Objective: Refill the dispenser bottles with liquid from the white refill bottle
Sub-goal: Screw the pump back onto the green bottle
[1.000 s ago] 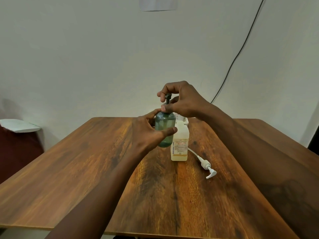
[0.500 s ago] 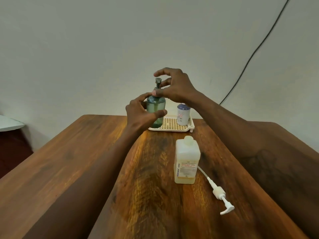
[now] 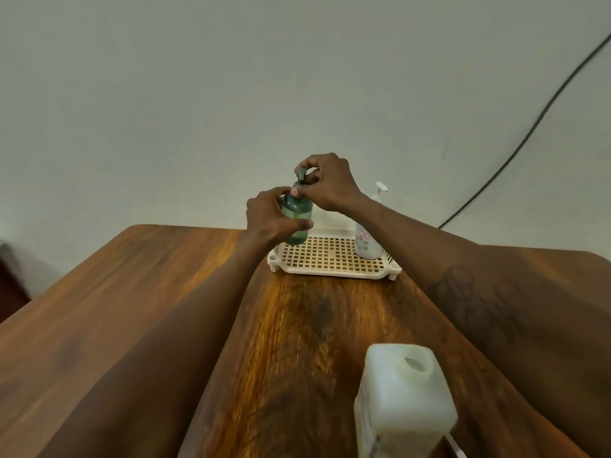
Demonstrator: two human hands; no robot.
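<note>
Two hands: both work on one bottle at the back of the wooden surface (image 3: 132, 292), above the left end of a tray.
Left hand (image 3: 274, 216): wrapped round the bottle's body, likely to steady it against twisting.
Green bottle (image 3: 299, 223): see-through teal plastic, rounded shoulders, upright; whether its base touches the tray cannot be told.
Right hand (image 3: 327, 186): fingertips pinch the dark pump (image 3: 301, 176) at the neck, a grip suited to screwing the top.
Tray (image 3: 330, 272): cream lattice, apparently a parking spot for dispensers.
White dispenser (image 3: 367, 242): stands at the tray's right end, partly behind the right forearm.
Refill bottle (image 3: 403, 401): white, squarish, mouth seemingly uncapped, standing close to the viewer, well apart from the tray, within easy reach for pouring.
</note>
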